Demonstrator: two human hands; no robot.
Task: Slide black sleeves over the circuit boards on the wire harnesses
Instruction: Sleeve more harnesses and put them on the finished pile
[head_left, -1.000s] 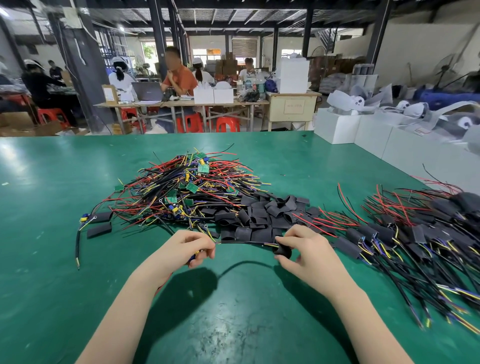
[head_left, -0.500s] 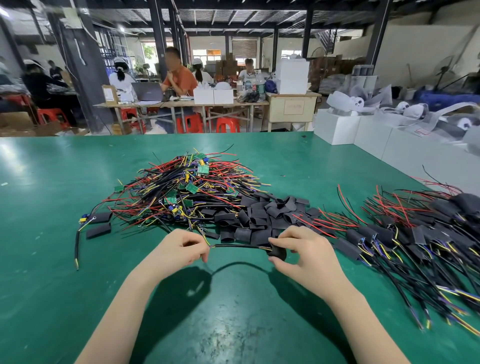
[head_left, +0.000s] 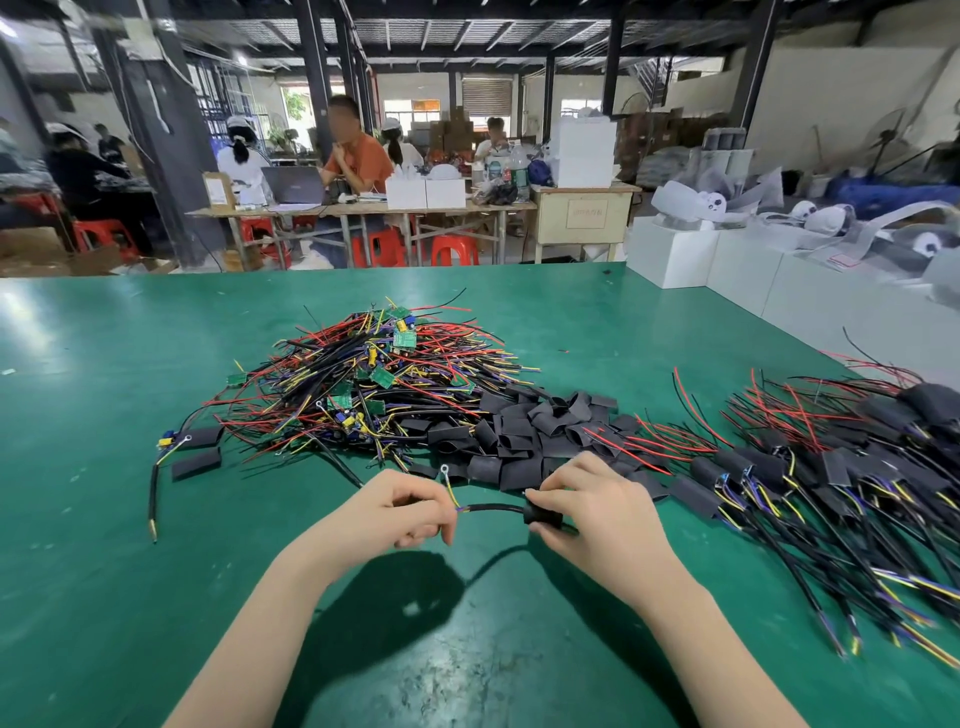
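Above the green desk (head_left: 130, 519), the left hand (head_left: 400, 512) has its fingers curled round the cable (head_left: 493, 509) end, while the right hand (head_left: 592, 512) pinches the black sleeve (head_left: 543, 514) threaded on it. Best keep the cable taut and ease the sleeve straight along toward the board.

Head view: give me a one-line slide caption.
Left hand grips a harness cable while right hand pinches a black sleeve on it, over the green table.
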